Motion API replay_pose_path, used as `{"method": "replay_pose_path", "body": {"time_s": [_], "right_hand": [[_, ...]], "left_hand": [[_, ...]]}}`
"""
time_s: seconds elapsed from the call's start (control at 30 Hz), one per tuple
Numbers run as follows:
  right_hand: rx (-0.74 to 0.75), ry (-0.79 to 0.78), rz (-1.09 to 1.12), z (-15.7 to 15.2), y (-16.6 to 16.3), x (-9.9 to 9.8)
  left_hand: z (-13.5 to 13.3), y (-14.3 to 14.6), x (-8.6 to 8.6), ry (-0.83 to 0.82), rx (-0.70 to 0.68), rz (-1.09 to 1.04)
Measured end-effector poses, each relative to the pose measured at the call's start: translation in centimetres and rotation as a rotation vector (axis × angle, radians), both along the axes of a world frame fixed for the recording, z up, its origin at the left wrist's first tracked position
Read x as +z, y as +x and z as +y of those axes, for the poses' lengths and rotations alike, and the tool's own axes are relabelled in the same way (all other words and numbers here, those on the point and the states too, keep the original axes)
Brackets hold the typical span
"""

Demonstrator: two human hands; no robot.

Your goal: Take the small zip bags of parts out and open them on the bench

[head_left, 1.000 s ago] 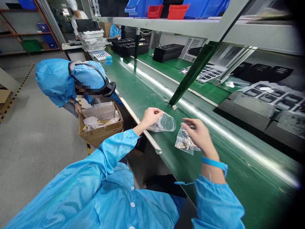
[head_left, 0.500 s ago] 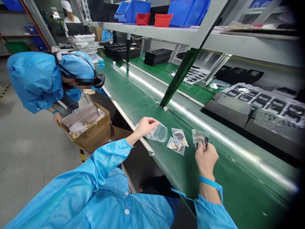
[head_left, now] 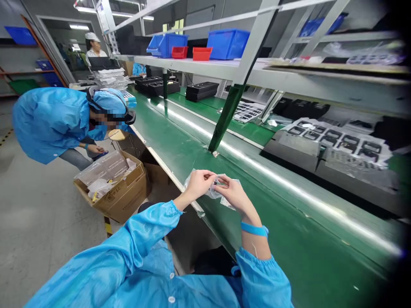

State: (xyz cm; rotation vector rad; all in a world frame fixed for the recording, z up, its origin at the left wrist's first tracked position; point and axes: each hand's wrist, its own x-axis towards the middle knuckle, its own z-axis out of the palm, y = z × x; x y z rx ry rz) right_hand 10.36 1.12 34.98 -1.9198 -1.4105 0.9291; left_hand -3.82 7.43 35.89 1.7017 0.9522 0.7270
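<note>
View from the head camera at a green conveyor belt (head_left: 289,222) that runs from the lower right toward the far left. Both of the person's hands meet above the near edge of the belt. The left hand (head_left: 199,184) is curled, thumb and fingertips pinched on the top of a clear plastic bag (head_left: 210,188); the right hand (head_left: 234,196), wearing a blue wrist strap (head_left: 255,229), has its fingers closed on the same bag from the other side, so that the two hands touch or nearly touch at the bag's mouth. The bag hangs crumpled between them, just over the belt; its contents cannot be made out. A corner of a further small bag (head_left: 228,203) shows below the right hand, lying on the belt. Both arms are in light blue smock sleeves (head_left: 150,226). At left, on the floor beside the belt, stands an open cardboard box (head_left: 118,196) holding clear plastic packaging. A co-worker (head_left: 54,124) in a blue smock and cap bends over near it. A green post (head_left: 224,117) rises from the belt to a shelf carrying blue bins (head_left: 229,42). Black trays (head_left: 334,141) lie at right beyond the belt.
</note>
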Motion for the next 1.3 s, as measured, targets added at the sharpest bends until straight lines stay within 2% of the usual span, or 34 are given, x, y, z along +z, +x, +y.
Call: {"method": "replay_pose_path", "body": {"time_s": [0.07, 0.17, 0.23, 0.3, 0.33, 0.43, 0.53, 0.63, 0.73, 0.77, 0.8, 0.87, 0.93, 1.03, 1.13, 1.2, 1.27, 1.3], "right_hand": [[0.032, 0.067, 0.036, -0.3, 0.0, 0.0], [0.013, 0.163, -0.184, -2.0, -0.1, 0.9], [-0.067, 0.365, -0.302, -3.8, 0.4, 1.8], [-0.081, 0.532, -0.348, -5.6, 1.5, 2.6], [-0.068, 0.554, -0.313, -6.4, 2.2, 2.9], [-0.041, 0.415, 0.015, -7.6, 4.0, 3.0], [-0.101, 0.366, 0.3, -7.7, 4.2, 3.3], [-0.225, 0.442, 0.4, -7.6, 3.1, 4.5], [-0.366, 0.467, 0.367, -7.2, 2.4, 5.8], [-0.388, 0.465, 0.366, -7.1, 2.3, 6.0], [-0.391, 0.46, 0.381, -7.0, 2.5, 6.0], [-0.377, 0.439, 0.409, -6.8, 3.2, 5.6], [-0.39, 0.454, 0.342, -6.6, 4.4, 5.1], [-0.51, 0.532, 0.129, -6.6, 6.5, 5.0], [-0.642, 0.559, 0.007, -7.6, 7.8, 5.7], [-0.676, 0.511, -0.02, -9.2, 8.0, 5.7], [-0.686, 0.398, -0.082, -11.5, 8.1, 4.5], [-0.695, 0.339, -0.123, -12.7, 8.2, 3.2]], "left_hand": [[0.8, 0.2, 0.2, -0.046, 0.014, -0.025], [1.8, 0.3, 0.8, -0.024, 0.0, -0.073], [2.3, 0.0, 1.7, -0.021, -0.022, -0.145], [2.7, -0.5, 3.0, -0.089, -0.111, -0.258], [2.8, -0.7, 3.9, -0.138, -0.178, -0.312], [3.2, -1.0, 6.3, -0.282, -0.358, -0.431], [3.6, -0.6, 7.4, -0.384, -0.403, -0.487], [3.4, -0.2, 6.0, -0.534, -0.424, -0.609], [1.4, 0.1, 2.2, -0.787, -0.612, -0.759], [0.4, 0.2, 0.8, -0.829, -0.641, -0.776], [-0.5, 0.5, -0.5, -0.836, -0.614, -0.764], [-2.0, 1.3, -2.4, -0.762, -0.488, -0.698], [-2.4, 2.5, -3.1, -0.62, -0.375, -0.635], [-0.5, 4.6, -2.2, -0.401, -0.21, -0.604], [3.4, 6.4, -0.9, -0.206, -0.103, -0.637], [6.0, 6.8, -0.8, 0.043, -0.146, -0.578], [7.7, 6.1, -1.6, 0.334, -0.301, -0.343], [7.9, 5.3, -2.4, 0.449, -0.399, -0.175]]}}
